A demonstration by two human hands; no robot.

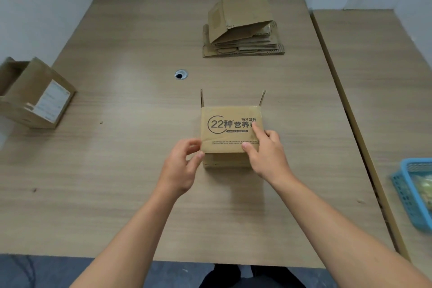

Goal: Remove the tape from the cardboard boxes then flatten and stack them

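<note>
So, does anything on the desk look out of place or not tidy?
Yes. On the stack of flattened boxes at the far side, the top piece is not flat: it stands up at an angle. Also, a box with a label hangs partly over the desk's left edge.

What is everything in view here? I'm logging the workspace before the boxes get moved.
printed box: 1, brown, table centre, far flaps raised
stack of flattened boxes: 1 pile, brown, far side
labelled box: 1, brown, open, left edge
cable hole: 1, grey rim, mid-table
basket: 1, blue, on the side table at right
table: 1, light wood
left hand: at the printed box's near-left corner
right hand: fingers on its top, right side
</note>
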